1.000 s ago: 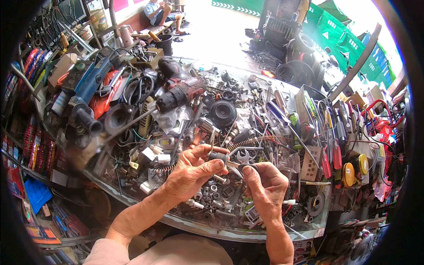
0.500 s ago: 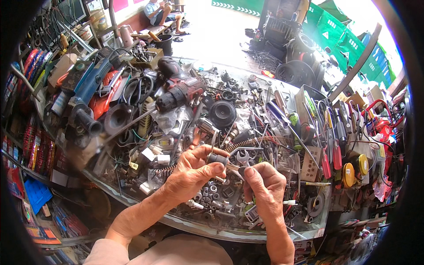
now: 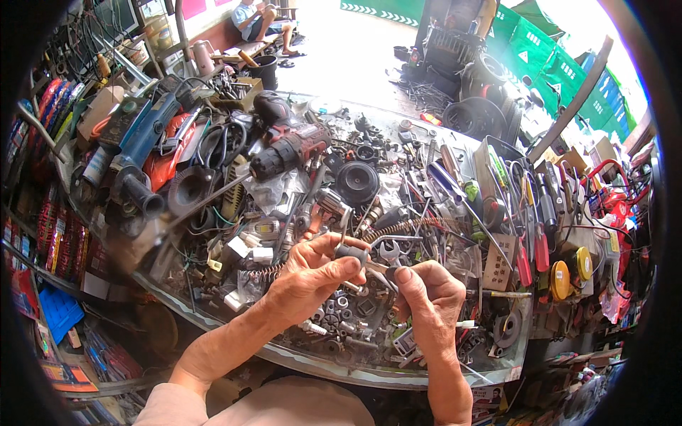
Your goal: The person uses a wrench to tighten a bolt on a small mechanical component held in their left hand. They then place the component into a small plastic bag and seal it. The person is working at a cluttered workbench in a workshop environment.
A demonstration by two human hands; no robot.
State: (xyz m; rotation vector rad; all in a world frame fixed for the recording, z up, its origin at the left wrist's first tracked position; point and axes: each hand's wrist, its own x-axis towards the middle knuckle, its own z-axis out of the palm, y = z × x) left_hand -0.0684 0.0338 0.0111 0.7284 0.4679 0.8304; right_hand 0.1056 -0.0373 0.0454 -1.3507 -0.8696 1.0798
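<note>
Over the near middle of the cluttered bench, my left hand (image 3: pixel 312 273) pinches a short dark grey cylindrical part (image 3: pixel 351 253) between thumb and fingers. My right hand (image 3: pixel 426 295) is closed just to its right, thumb pressed against curled fingers on a slim metal piece (image 3: pixel 378 268). That piece points toward the cylinder; whether the two touch, I cannot tell. Right behind the hands lie an open-ended wrench (image 3: pixel 391 251) and a long coil spring (image 3: pixel 405 227). Loose nuts and small metal fittings (image 3: pixel 343 303) lie beneath my hands.
A cordless drill (image 3: pixel 291 149) and a blue angle grinder (image 3: pixel 148 131) rest at the back left. A round black disc (image 3: pixel 356 182) lies mid-bench. Upright screwdrivers (image 3: pixel 542 248) crowd the right side. Someone sits on a bench (image 3: pixel 241 48) far off.
The cylindrical part has turned slightly in my left fingers. My right hand has shifted a little, and more of the slim metal piece shows between the hands.
</note>
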